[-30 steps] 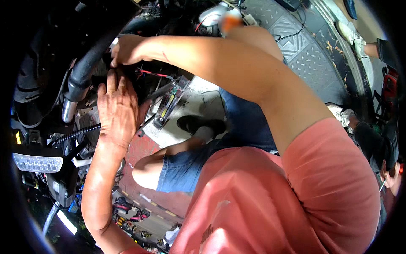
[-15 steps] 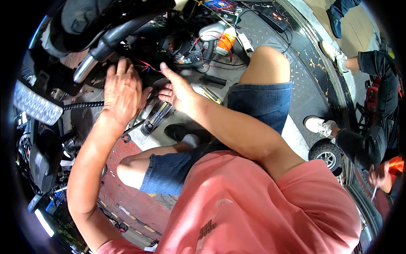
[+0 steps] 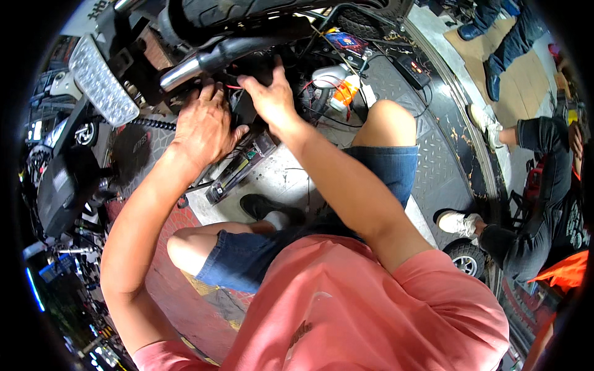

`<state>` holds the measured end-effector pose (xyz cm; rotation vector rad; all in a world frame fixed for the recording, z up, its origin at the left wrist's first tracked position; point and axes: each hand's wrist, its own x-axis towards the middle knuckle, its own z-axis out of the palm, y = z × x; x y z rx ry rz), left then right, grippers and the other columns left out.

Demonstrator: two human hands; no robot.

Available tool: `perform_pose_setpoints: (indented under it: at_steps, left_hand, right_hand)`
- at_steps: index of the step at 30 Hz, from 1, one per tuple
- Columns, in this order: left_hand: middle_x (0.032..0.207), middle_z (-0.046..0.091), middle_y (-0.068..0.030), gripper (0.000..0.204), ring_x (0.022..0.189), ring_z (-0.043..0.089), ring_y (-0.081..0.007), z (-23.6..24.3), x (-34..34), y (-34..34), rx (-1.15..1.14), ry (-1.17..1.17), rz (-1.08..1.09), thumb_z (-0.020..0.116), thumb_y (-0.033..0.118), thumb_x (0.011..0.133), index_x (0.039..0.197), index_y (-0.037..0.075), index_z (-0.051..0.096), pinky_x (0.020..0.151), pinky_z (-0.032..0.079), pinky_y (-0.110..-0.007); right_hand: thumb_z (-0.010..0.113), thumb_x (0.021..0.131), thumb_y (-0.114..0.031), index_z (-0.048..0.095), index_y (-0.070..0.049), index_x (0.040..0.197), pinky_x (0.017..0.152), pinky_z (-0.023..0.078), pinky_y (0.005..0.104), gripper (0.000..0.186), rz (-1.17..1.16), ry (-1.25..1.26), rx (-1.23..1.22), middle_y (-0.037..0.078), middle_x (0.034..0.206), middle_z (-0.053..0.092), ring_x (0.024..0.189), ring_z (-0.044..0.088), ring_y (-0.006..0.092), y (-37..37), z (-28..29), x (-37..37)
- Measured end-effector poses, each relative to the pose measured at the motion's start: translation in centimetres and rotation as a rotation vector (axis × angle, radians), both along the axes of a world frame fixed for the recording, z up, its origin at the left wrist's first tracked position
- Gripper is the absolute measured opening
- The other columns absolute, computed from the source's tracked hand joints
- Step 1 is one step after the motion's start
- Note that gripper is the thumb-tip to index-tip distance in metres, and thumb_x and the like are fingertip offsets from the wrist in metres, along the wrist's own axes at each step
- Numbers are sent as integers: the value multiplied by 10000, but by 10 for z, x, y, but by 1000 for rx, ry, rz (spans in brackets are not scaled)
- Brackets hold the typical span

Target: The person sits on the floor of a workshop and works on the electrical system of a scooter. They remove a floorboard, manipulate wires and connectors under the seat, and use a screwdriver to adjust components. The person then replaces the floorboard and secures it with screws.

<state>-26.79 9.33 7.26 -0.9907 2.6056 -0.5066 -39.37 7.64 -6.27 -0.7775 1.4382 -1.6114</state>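
Observation:
My left hand (image 3: 207,127) lies back up over dark machine parts, fingers stretched forward and thumb apart. Its fingertips reach beneath a black tube with a bare silver end (image 3: 179,75). Beside it, my right hand (image 3: 272,102) reaches in among the same parts, with index finger and thumb spread; its other fingers are hidden. A thin red wire (image 3: 233,86) shows by the right thumb. Below the hands lies a long dark frame-like part (image 3: 241,167). Whatever the fingertips touch is hidden in shadow. Neither hand visibly holds anything.
A black tyre (image 3: 241,15) hangs above the tube. At left are a textured silvery panel (image 3: 102,83) and a coiled black cable (image 3: 154,124). An orange-and-white bottle (image 3: 345,94) and a black box with a red display (image 3: 413,71) lie right. Another person's shoe (image 3: 458,221) is farther right.
My right hand has moved forward from the air beside the left hand and into the dark parts. My left hand stays under the tube. The whole view has shifted.

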Motion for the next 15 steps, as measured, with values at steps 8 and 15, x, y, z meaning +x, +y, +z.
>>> perform_pose_setpoints:
  at_steps: [8, 15]
  left_hand:
    - [1157, 665, -177, 276, 1153, 597, -360, 27, 1, 38, -30, 586, -130, 748, 200, 845, 1022, -8, 707, 916, 540, -448]
    - [956, 662, -155, 140, 924, 634, -341, -47, 40, 76, 142, 1354, 554, 710, 72, 865, 972, -7, 666, 833, 508, -422]
  right_hand:
    - [809, 855, -388, 515, -83, 1415, 557, 555, 364, 702, 463, -150, 122, 111, 1126, 708, 833, 690, 189, -58, 7, -25]
    - [758, 898, -378, 552, -91, 1358, 597, 551, 360, 580, 523, -99, 129, 101, 1137, 705, 875, 681, 193, -57, 15, -16]
